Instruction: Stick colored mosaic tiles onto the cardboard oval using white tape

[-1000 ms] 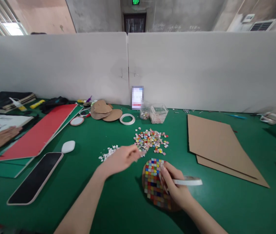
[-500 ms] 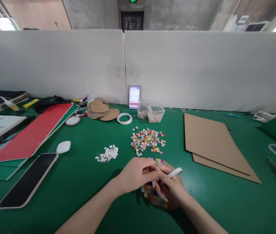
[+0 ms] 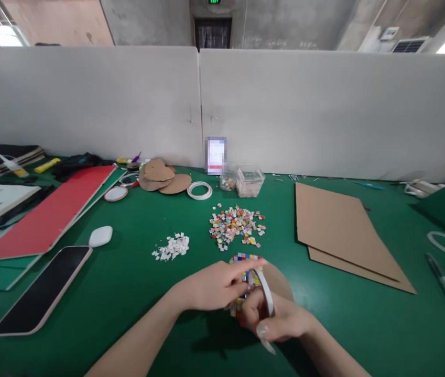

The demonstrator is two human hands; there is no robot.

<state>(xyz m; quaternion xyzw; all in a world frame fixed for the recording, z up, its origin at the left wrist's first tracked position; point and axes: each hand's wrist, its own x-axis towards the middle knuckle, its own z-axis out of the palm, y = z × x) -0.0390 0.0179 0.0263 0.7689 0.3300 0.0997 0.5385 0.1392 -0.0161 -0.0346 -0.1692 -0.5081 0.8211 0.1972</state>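
Right hand (image 3: 281, 317), fingers curled, grips a roll of tape (image 3: 267, 293) over a cardboard disc (image 3: 280, 280) partly covered in coloured tiles (image 3: 241, 257), toward the table's near edge. Left hand (image 3: 210, 287) reaches in, forefinger extended; from where I stand, I cannot tell whether it pinches anything. Likely hazard: a dragging finger or the tape's sticky side could skew or lift tiles. Outward, on the green table (image 3: 128, 293): loose tiles (image 3: 236, 225) and white scraps (image 3: 172, 247) mid-surface; cardboard sheets (image 3: 332, 230) toward the right edge. A white partition (image 3: 304, 115) lines the far edge; beyond, a dark door (image 3: 213, 34).
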